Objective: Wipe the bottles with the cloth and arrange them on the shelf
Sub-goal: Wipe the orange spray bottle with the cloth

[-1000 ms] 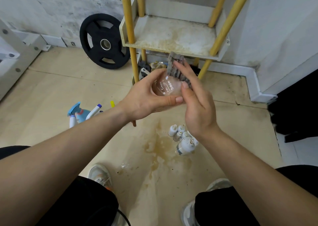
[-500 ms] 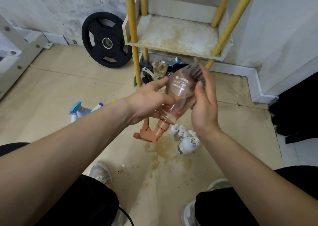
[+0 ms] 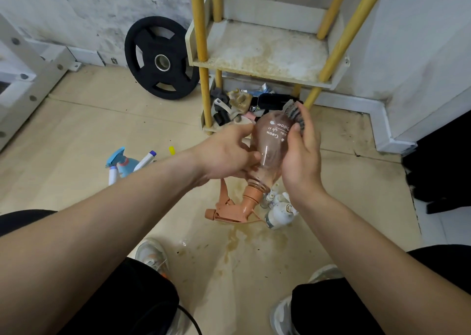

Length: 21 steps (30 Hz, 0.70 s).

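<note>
A clear pinkish spray bottle (image 3: 274, 143) with white lettering hangs upside down between my hands, its salmon trigger head (image 3: 233, 209) pointing at the floor. My left hand (image 3: 226, 153) grips the bottle's left side near the neck. My right hand (image 3: 302, 153) presses a grey striped cloth (image 3: 293, 111) against the bottle's base and right side. A group of small white bottles (image 3: 279, 212) lies on the floor under my right wrist. A blue spray bottle (image 3: 122, 162) and a white bottle with a purple cap (image 3: 145, 159) lie on the floor at left.
The shelf (image 3: 265, 51) with yellow poles stands ahead, its stained lower tier bare; clutter (image 3: 239, 105) lies beneath it. A black weight plate (image 3: 159, 59) leans on the wall at left. A brown wet stain (image 3: 237, 243) marks the floor between my shoes.
The bottle has been turned from lying sideways in my left palm to hanging nozzle-down. My right hand with the cloth has shifted round to the bottle's base and right side.
</note>
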Motion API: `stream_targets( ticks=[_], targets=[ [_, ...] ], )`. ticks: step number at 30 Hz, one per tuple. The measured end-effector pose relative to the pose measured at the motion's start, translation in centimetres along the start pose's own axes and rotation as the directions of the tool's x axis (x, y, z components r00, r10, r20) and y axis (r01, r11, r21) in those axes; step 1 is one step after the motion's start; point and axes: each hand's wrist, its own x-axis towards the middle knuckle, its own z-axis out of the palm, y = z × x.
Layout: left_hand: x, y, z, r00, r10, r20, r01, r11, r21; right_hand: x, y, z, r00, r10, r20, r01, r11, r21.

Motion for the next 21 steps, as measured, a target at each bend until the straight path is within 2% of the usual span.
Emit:
stream_targets(
  ticks=[2,4,7,9,13,17,19,21],
  targets=[
    [0.1,0.0,0.3,0.998,0.06,-0.017,-0.058,0.996,0.074,0.1,-0.1,0.1,0.998,0.049,-0.028,-0.048,0.998,0.026],
    [0.2,0.2,0.0,0.99,0.134,-0.05,-0.124,0.977,0.172,0.4,-0.3,0.0,0.99,0.133,-0.038,-0.126,0.981,0.151],
    [0.4,0.1,-0.6,0.975,0.194,-0.105,-0.188,0.98,0.071,1.0,-0.6,-1.0,0.958,0.285,-0.028,-0.255,0.892,0.374],
    [0.8,-0.4,-1.0,0.959,0.261,-0.114,-0.253,0.964,0.077,1.2,-1.0,-1.7,0.942,0.335,-0.034,-0.289,0.856,0.429],
    [1.8,-1.8,-0.9,0.892,0.449,-0.055,-0.41,0.854,0.321,1.1,-2.1,-1.7,0.913,0.404,-0.045,-0.341,0.821,0.458],
    [2.0,-2.7,0.2,0.76,0.644,-0.091,-0.491,0.66,0.568,0.9,-2.5,-1.2,0.915,0.403,-0.032,-0.337,0.805,0.489],
    [2.1,-2.8,0.2,0.728,0.675,-0.121,-0.477,0.625,0.617,0.8,-2.7,-1.1,0.91,0.415,-0.01,-0.36,0.8,0.48],
    [2.0,-2.8,0.2,0.725,0.68,-0.111,-0.479,0.613,0.628,0.6,-2.8,-1.2,0.914,0.406,-0.002,-0.357,0.807,0.47]
  ],
)
